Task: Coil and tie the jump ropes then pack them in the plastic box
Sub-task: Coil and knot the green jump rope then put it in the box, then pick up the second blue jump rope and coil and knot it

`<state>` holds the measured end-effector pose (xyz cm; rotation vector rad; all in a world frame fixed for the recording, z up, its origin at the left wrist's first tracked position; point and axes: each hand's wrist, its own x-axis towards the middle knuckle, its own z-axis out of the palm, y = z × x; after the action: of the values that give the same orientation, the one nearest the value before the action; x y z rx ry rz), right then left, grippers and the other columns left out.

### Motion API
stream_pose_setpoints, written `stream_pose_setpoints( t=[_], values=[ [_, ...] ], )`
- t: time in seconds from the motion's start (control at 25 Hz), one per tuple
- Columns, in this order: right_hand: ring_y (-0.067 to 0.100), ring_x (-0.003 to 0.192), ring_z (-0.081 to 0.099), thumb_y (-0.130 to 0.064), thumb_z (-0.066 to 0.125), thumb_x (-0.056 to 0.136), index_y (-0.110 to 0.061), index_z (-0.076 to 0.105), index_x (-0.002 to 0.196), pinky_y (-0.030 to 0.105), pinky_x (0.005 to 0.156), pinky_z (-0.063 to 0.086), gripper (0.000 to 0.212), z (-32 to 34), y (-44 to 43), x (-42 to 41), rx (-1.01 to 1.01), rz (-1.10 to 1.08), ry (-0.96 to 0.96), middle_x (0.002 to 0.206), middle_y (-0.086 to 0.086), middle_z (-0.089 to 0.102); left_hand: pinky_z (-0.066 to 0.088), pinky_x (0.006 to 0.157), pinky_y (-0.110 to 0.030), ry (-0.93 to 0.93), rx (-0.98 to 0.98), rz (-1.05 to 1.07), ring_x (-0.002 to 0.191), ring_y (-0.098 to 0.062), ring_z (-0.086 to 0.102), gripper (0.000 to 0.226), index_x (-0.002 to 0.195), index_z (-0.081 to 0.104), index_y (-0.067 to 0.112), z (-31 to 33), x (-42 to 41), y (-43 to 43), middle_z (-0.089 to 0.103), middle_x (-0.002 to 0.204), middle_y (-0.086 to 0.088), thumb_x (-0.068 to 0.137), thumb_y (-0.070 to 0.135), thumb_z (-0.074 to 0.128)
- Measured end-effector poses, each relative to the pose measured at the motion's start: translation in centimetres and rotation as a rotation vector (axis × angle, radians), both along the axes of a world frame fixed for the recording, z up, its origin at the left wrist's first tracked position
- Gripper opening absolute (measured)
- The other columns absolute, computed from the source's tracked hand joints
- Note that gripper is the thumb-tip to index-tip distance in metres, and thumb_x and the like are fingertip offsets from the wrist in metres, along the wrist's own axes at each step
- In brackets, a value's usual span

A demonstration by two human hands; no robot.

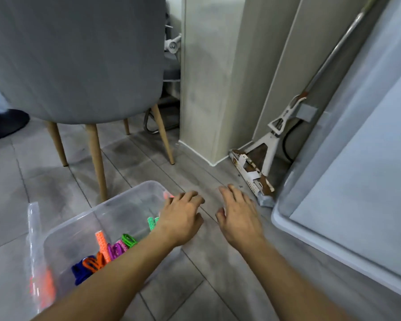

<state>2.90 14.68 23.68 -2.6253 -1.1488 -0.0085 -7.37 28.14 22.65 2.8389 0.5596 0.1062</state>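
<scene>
A clear plastic box [130, 195] stands on the grey floor at lower left. Inside lie several coiled jump ropes [111, 250] with orange, purple, green and blue handles and cords. My left hand [182, 216] hovers over the box's right rim, fingers loosely bent, holding nothing. My right hand [237, 216] is just to the right over the bare floor, fingers relaxed and empty. A green handle [151, 224] shows beside my left wrist.
A grey chair [79, 61] on wooden legs stands behind the box. A mop [259, 163] leans in the corner by a beige pillar [206, 77]. A large grey-white lid or panel [357, 181] fills the right. A clear bag with an orange item [42, 283] lies left of the box.
</scene>
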Motion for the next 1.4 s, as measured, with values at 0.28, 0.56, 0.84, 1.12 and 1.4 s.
stream_pose_setpoints(
  t=[0.28, 0.56, 0.84, 1.12, 1.4],
  values=[
    [0.024, 0.136, 0.043, -0.032, 0.054, 0.096, -0.026, 0.044, 0.144, 0.039, 0.112, 0.036, 0.049, 8.0, -11.6, 1.3, 0.062, -0.168, -0.125, 0.155, -0.001, 0.038, 0.035, 0.105, -0.045, -0.151, 0.033, -0.130, 0.135, -0.026, 0.039, 0.043, 0.138, 0.048, 0.030, 10.3, 2.8, -9.5, 0.038, 0.149, 0.004, 0.096, 0.038, 0.048],
    [0.031, 0.128, 0.050, -0.025, 0.052, 0.096, -0.017, 0.048, 0.142, 0.041, 0.107, 0.037, 0.047, 14.0, -27.3, 1.8, 0.074, -0.355, -0.244, 0.150, 0.006, 0.046, 0.042, 0.100, -0.048, -0.260, 0.006, -0.341, 0.122, -0.027, 0.049, 0.035, 0.127, 0.056, 0.026, 16.7, 5.4, -22.3, 0.051, 0.135, 0.004, 0.093, 0.033, 0.051],
    [0.028, 0.129, 0.048, -0.027, 0.051, 0.097, -0.019, 0.046, 0.144, 0.039, 0.106, 0.035, 0.048, 14.6, -42.0, -0.4, 0.061, -0.522, -0.249, 0.149, 0.002, 0.046, 0.041, 0.100, -0.045, -0.275, -0.011, -0.512, 0.121, -0.028, 0.050, 0.032, 0.127, 0.057, 0.025, 17.4, 5.8, -35.6, 0.050, 0.139, 0.003, 0.096, 0.031, 0.050],
    [0.029, 0.121, 0.051, -0.026, 0.056, 0.093, -0.018, 0.051, 0.138, 0.041, 0.101, 0.039, 0.046, 9.5, -56.0, -3.8, 0.104, -0.760, -0.185, 0.140, 0.002, 0.051, 0.036, 0.097, -0.041, -0.261, -0.113, -0.706, 0.116, -0.028, 0.050, 0.029, 0.123, 0.059, 0.023, 12.8, 5.9, -49.6, 0.053, 0.134, 0.002, 0.094, 0.025, 0.053],
    [0.031, 0.120, 0.050, -0.024, 0.057, 0.090, -0.017, 0.051, 0.138, 0.043, 0.101, 0.037, 0.049, -0.5, -63.9, -6.8, 0.165, -0.974, -0.012, 0.137, 0.005, 0.052, 0.042, 0.098, -0.048, -0.147, -0.138, -0.841, 0.114, -0.033, 0.053, 0.028, 0.119, 0.062, 0.020, 6.3, 5.8, -57.7, 0.057, 0.129, -0.004, 0.091, 0.023, 0.057]
  ],
)
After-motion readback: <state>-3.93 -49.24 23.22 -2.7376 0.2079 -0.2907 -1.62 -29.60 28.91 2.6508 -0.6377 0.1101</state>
